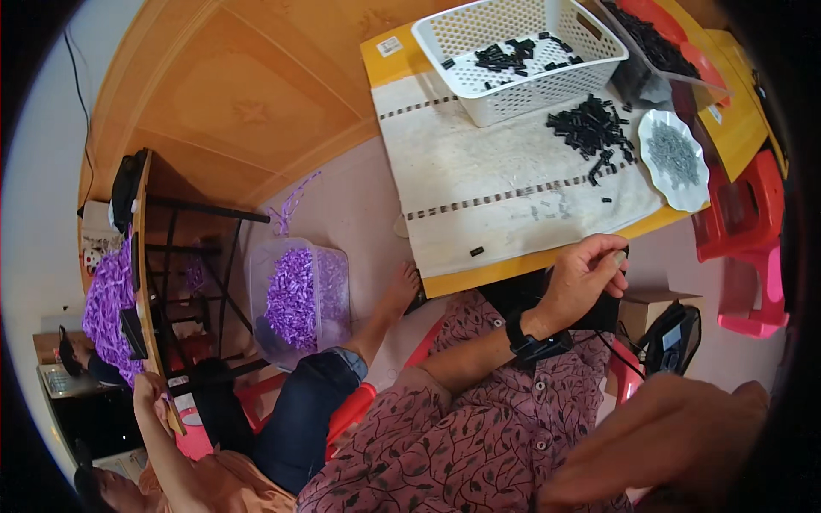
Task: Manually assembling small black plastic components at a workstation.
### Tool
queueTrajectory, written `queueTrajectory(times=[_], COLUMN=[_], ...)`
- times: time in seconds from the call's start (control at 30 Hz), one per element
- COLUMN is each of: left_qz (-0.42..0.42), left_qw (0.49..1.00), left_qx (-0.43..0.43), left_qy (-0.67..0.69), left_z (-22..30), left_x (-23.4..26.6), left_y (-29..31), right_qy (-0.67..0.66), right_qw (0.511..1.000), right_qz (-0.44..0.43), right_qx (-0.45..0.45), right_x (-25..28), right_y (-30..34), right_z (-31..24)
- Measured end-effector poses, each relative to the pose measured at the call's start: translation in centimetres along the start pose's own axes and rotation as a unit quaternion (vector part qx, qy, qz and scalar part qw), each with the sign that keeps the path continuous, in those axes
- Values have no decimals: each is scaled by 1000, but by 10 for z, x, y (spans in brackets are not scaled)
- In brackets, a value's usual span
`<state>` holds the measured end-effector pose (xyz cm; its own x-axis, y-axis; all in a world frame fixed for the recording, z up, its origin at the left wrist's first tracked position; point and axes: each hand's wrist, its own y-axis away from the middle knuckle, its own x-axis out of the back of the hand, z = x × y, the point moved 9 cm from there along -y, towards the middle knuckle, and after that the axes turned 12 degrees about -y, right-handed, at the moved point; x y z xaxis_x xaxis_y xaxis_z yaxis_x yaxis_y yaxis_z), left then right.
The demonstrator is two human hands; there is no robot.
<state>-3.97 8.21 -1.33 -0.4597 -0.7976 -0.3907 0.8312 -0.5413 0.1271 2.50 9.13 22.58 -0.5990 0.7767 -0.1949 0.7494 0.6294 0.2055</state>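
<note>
My left hand (586,275), with a black watch (540,340) on its wrist, is at the front edge of the table. Its fingers are curled and pinched together; whatever they may hold is too small to make out. Close to the camera, my right hand (663,432) is a large blur at the lower right, its fingers not clear. Beyond the left hand lies a heap of small black cylindrical parts (590,126) on a white cloth (479,192). Beside the heap, a white scalloped dish (694,195) holds small clear pieces (671,154). One black part (477,251) lies alone near the front edge.
A white perforated basket (547,92) and a clear bin (714,90) of black parts stand at the back. Red stools (744,209) are at the right. At left, another person (214,479) sits by a table heaped with purple strips (109,312); a clear tub (333,256) is on the floor.
</note>
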Motion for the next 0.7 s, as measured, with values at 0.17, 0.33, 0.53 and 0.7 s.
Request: queueTrajectory(times=[0.17,0.33,0.53,0.7], left_qz=[-7,-21,20,0], left_qw=[999,999,999,1000], left_qx=[8,22,22,14], left_qy=[32,42,14,-2], left_z=[-12,-21,-15,-6], left_x=[-6,-15,9,-4], left_y=[0,-3,-3,-4], right_qy=[-11,125,219,204], right_qw=[999,986,971,978], right_qz=[-28,-99,-99,4], right_qx=[-11,46,15,-34], right_x=[-17,-47,-35,-15], right_y=[-16,-39,-89,-52], right_z=[-3,-11,11,22])
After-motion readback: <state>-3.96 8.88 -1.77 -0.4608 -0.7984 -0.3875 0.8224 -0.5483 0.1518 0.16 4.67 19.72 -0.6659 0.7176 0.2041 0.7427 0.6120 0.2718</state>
